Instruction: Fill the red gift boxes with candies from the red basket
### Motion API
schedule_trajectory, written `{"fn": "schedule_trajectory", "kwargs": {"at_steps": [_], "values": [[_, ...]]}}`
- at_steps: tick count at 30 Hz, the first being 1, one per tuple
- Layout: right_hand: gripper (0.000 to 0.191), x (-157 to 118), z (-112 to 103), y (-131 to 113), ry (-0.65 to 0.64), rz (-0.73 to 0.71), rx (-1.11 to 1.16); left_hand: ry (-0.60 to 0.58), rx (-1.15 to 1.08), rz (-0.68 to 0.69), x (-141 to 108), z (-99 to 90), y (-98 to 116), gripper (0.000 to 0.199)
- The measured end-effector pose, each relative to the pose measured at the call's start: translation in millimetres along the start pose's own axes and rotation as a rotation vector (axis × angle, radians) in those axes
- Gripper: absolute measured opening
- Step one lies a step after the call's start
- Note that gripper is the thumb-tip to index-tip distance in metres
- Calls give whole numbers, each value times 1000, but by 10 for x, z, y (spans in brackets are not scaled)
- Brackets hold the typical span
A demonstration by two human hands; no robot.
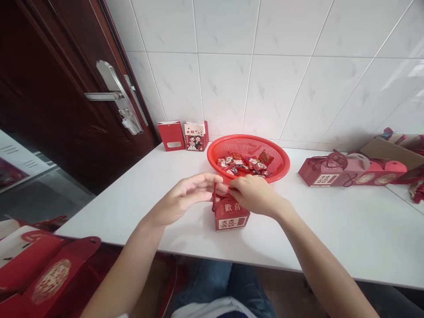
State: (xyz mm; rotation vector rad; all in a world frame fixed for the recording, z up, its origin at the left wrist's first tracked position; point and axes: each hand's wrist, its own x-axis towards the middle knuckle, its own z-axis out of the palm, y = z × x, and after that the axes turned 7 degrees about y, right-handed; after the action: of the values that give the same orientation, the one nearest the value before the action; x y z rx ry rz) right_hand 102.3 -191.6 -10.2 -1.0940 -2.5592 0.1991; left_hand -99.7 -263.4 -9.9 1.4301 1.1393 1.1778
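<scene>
A small red gift box [231, 221] with cream and white Chinese characters stands upright on the white table, close to its front edge. My right hand [255, 194] is at the box's top, thumb and fingers pinched together on a dark red cord [214, 196]. The cord loops up at the box's left side. My left hand [192, 192] is beside the top of the box, fingers stretched out and thumb apart, its fingertips behind the cord. Whether those fingertips touch the cord I cannot tell. My right fingers hide part of the box top.
Behind my hands stands a red plastic basket [281, 172] of wrapped sweets. Two small red boxes [171, 136] lean near the wall. More gift boxes [331, 170] line the right side, beside a cardboard box [391, 152]. Red boxes [53, 274] lie low at left, near the door [66, 66].
</scene>
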Motion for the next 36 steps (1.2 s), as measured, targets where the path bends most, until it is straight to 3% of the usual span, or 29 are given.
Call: {"fn": "schedule_trajectory", "kwargs": {"at_steps": [4, 11, 15, 19, 28, 31, 36], "values": [[27, -53, -51, 106, 97, 54, 374, -29, 80, 10, 7, 103, -17, 31], [17, -167, -140, 143, 40, 94, 764, 6, 233, 147, 110, 283, -19, 38], [16, -240, -301, 141, 84, 73, 820, -4, 259, 173, 173, 363, -22, 42], [11, -334, -350, 168, 86, 107, 841, 67, 269, 236, 214, 455, -70, 44], [11, -498, -127, 215, 159, 196, 774, 48, 189, 300, 270, 637, -268, 38], [15, -521, -52, 186, 191, 258, 691, 3, 183, 309, 282, 634, -344, 35], [13, -531, 33, 173, 286, 292, 707, 25, 205, 467, 224, 557, -456, 34]]}}
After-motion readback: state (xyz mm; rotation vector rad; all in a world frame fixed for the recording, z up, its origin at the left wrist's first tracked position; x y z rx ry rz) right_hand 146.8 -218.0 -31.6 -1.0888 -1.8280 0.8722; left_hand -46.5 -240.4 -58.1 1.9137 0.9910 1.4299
